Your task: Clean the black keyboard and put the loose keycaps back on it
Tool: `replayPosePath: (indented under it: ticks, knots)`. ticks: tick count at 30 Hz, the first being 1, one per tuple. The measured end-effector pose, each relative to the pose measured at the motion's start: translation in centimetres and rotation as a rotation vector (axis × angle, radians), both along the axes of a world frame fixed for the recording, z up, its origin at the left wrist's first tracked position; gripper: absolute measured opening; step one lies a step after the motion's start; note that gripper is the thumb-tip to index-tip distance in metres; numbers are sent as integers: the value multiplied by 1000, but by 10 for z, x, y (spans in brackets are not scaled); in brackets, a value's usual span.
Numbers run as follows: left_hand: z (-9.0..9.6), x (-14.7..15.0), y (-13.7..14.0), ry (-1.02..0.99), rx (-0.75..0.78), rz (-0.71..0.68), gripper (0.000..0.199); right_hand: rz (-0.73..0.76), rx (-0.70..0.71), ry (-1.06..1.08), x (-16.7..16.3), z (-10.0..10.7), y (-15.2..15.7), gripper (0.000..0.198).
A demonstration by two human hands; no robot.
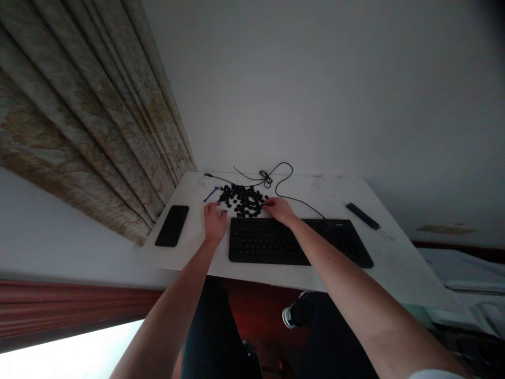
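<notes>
A heap of small black keycaps [244,199] lies loose on the white table [197,247]. At the heap's right edge is my right hand [280,209], its fingers pinched together on a dark keycap. My left hand [215,223] rests on the table to the left of the heap, thumb and fingers apart, fingertips close to the nearest keycaps. Just in front of the heap sits a black keyboard [268,242]; my right forearm crosses over it and hides part of its keys.
Behind the heap runs a looped black cable [290,173] that reaches the keyboard. A blue tool [211,194] lies left of the keycaps. A black phone [172,226] is at the table's left, a dark narrow strip [363,216] at the right. A curtain [98,105] hangs at the left.
</notes>
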State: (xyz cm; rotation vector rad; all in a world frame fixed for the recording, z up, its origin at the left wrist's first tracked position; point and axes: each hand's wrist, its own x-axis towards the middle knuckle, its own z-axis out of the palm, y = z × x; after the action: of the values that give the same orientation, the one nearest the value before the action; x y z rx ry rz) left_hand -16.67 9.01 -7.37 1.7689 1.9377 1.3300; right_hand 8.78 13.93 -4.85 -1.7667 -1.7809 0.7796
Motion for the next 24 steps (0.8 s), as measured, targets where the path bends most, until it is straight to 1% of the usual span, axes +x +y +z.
replayPosePath:
  ticks: [2,4,6,9,13,18,24]
  knots:
    - [2,-4,17,35,-40,37,31,-18,-35,135,4,-3,-1,18]
    - [5,-6,30,85,-81,36,33,-30,-66,250,7,-6,-2,22]
    - [8,-7,39,136,-100,8,35,-32,-53,287,8,-7,-2,24]
    - [13,-7,50,210,-133,-68,32,-24,20,210,5,-8,-2,23]
    - [20,-5,59,325,-234,-139,29,-2,75,91,1,-8,-4,19]
    - [30,3,66,397,-332,-88,27,19,71,18,-1,-7,-5,13]
    - [39,17,70,506,-381,35,24,21,53,46,0,-7,-5,12]
